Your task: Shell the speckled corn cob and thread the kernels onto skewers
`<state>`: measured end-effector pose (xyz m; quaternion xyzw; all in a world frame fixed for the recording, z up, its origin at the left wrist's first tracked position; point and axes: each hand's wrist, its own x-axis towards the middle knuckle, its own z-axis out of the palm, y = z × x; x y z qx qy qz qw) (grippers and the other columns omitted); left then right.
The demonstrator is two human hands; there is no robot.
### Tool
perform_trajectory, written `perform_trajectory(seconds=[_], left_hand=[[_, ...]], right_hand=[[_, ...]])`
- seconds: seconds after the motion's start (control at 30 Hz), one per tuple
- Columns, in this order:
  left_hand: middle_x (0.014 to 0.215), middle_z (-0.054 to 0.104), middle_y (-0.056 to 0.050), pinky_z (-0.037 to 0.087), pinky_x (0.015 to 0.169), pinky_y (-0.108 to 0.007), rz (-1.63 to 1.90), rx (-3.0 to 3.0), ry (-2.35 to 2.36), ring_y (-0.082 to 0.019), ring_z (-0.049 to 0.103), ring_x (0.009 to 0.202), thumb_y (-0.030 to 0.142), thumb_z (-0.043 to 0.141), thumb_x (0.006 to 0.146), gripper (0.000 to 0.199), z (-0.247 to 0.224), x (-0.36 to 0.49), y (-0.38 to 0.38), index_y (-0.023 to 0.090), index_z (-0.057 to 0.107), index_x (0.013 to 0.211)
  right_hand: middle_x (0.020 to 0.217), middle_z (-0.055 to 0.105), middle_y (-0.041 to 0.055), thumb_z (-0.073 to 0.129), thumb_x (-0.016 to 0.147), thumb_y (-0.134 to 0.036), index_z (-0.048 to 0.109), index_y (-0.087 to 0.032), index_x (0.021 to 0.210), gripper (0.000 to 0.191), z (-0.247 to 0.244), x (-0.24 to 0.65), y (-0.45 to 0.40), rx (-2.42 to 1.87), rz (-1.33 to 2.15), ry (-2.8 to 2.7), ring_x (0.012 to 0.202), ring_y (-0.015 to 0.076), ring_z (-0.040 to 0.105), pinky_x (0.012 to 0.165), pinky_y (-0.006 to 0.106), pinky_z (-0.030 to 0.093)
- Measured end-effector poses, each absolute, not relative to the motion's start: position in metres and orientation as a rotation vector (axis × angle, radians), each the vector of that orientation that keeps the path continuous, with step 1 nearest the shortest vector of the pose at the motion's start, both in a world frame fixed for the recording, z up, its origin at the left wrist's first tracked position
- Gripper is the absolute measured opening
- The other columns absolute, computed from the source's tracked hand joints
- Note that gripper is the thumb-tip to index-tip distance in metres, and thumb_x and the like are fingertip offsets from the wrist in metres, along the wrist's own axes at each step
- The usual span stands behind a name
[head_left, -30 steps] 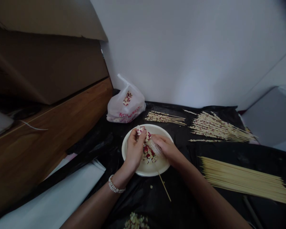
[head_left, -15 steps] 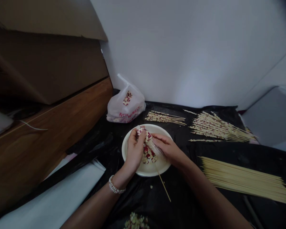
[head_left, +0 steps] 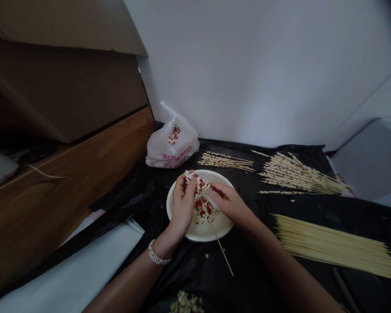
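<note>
Over a cream bowl point(head_left: 226, 232), my left hand point(head_left: 184, 204) is closed round what looks like an ear of corn point(head_left: 200, 183) with white and dark red kernels. My right hand point(head_left: 230, 201) grips its lower end with fingers and thumb, where a pale, stripped-looking part shows. Below both hands, loose white and red kernels point(head_left: 204, 213) lie in the bowl. A thin bamboo skewer point(head_left: 225, 256) leans out over the front rim, its upper end among the kernels.
Behind the bowl stands a white plastic bag point(head_left: 172, 150). Threaded skewers lie in a small bundle point(head_left: 224, 160) and a larger pile point(head_left: 289, 174). Bare skewers point(head_left: 335, 245) lie at right on black plastic sheeting point(head_left: 244, 278). A pale cluster point(head_left: 185, 302) sits at the front. A cardboard box point(head_left: 78, 87) is left.
The corn has turned and shifted slightly up in my hands. My right fingers have moved a little along it, covering more of the pale part. The bowl and skewer stay put.
</note>
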<state>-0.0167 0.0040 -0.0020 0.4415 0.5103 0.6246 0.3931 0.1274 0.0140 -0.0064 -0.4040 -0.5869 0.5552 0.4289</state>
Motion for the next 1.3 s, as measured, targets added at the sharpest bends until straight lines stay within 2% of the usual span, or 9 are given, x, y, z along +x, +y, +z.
perform_trajectory(seconds=[0.1, 0.17, 0.3, 0.43, 0.6, 0.9, 1.0, 1.17, 1.3], left_hand=[[0.089, 0.067, -0.005, 0.049, 0.077, -0.03, 1.562, 1.119, 1.288, -0.019, 0.061, 0.084, 0.047, 0.061, 0.088, 0.035, -0.001, -0.017, 0.005, 0.02, 0.066, 0.11], [0.087, 0.066, -0.004, 0.049, 0.075, -0.03, 1.545, 1.123, 1.279, -0.018, 0.061, 0.082, 0.047, 0.061, 0.088, 0.034, 0.0, -0.017, 0.004, 0.02, 0.067, 0.107], [0.088, 0.066, -0.003, 0.048, 0.073, -0.029, 1.539, 1.12, 1.279, -0.017, 0.059, 0.079, 0.047, 0.06, 0.089, 0.033, 0.001, -0.015, 0.002, 0.02, 0.067, 0.105], [0.09, 0.065, -0.003, 0.047, 0.072, -0.028, 1.55, 1.123, 1.265, -0.016, 0.058, 0.078, 0.047, 0.06, 0.089, 0.032, 0.001, -0.013, 0.001, 0.021, 0.066, 0.105], [0.086, 0.064, -0.002, 0.047, 0.071, -0.028, 1.548, 1.112, 1.257, -0.016, 0.057, 0.076, 0.047, 0.06, 0.089, 0.03, 0.002, -0.013, 0.001, 0.021, 0.066, 0.103], [0.088, 0.064, -0.003, 0.047, 0.073, -0.028, 1.527, 1.123, 1.276, -0.016, 0.057, 0.078, 0.046, 0.059, 0.09, 0.03, 0.004, -0.014, 0.001, 0.02, 0.066, 0.103], [0.09, 0.064, -0.003, 0.047, 0.074, -0.029, 1.527, 1.123, 1.275, -0.017, 0.058, 0.08, 0.045, 0.059, 0.09, 0.03, 0.005, -0.014, 0.0, 0.02, 0.066, 0.104], [0.091, 0.064, -0.004, 0.047, 0.076, -0.029, 1.536, 1.14, 1.263, -0.018, 0.058, 0.082, 0.045, 0.059, 0.09, 0.031, 0.004, -0.014, 0.0, 0.02, 0.066, 0.106], [0.088, 0.063, -0.003, 0.047, 0.076, -0.029, 1.527, 1.126, 1.261, -0.016, 0.057, 0.08, 0.045, 0.059, 0.09, 0.031, 0.004, -0.014, 0.001, 0.02, 0.066, 0.105]], right_hand=[[0.102, 0.073, 0.0057, 0.074, 0.079, -0.038, 0.072, -0.024, 0.113, 0.037, -0.007, 0.129, 0.014, -1.072, 1.25, -1.478, 0.097, 0.026, 0.064, 0.097, 0.045, 0.046], [0.098, 0.072, 0.0054, 0.075, 0.079, -0.038, 0.071, -0.025, 0.114, 0.038, -0.008, 0.129, 0.014, -1.087, 1.231, -1.489, 0.093, 0.0256, 0.064, 0.094, 0.045, 0.048], [0.083, 0.071, 0.0048, 0.065, 0.087, -0.051, 0.072, -0.022, 0.11, 0.038, -0.006, 0.126, 0.012, -1.049, 1.37, -1.5, 0.071, 0.021, 0.064, 0.072, 0.039, 0.054], [0.07, 0.065, 0.0028, 0.058, 0.087, -0.062, 0.074, -0.022, 0.095, 0.044, 0.001, 0.124, 0.01, -1.009, 1.502, -1.47, 0.058, 0.0174, 0.059, 0.057, 0.033, 0.052], [0.07, 0.065, 0.002, 0.066, 0.082, -0.059, 0.075, -0.022, 0.093, 0.04, 0.006, 0.124, 0.009, -1.015, 1.549, -1.416, 0.058, 0.0158, 0.057, 0.057, 0.032, 0.051], [0.073, 0.067, 0.0009, 0.069, 0.079, -0.04, 0.074, -0.022, 0.099, 0.028, -0.001, 0.12, 0.01, -1.037, 1.544, -1.339, 0.059, 0.0151, 0.058, 0.056, 0.031, 0.05], [0.072, 0.067, 0.001, 0.067, 0.08, -0.042, 0.073, -0.022, 0.099, 0.029, 0.001, 0.12, 0.009, -1.027, 1.569, -1.335, 0.059, 0.0155, 0.059, 0.056, 0.03, 0.05], [0.069, 0.065, 0.0013, 0.064, 0.083, -0.055, 0.073, -0.02, 0.094, 0.037, 0.001, 0.12, 0.008, -1.012, 1.552, -1.362, 0.055, 0.0141, 0.056, 0.055, 0.03, 0.048], [0.069, 0.065, 0.0012, 0.07, 0.079, -0.052, 0.074, -0.019, 0.099, 0.038, 0.001, 0.121, 0.01, -1.013, 1.537, -1.401, 0.056, 0.0143, 0.056, 0.055, 0.03, 0.049]])
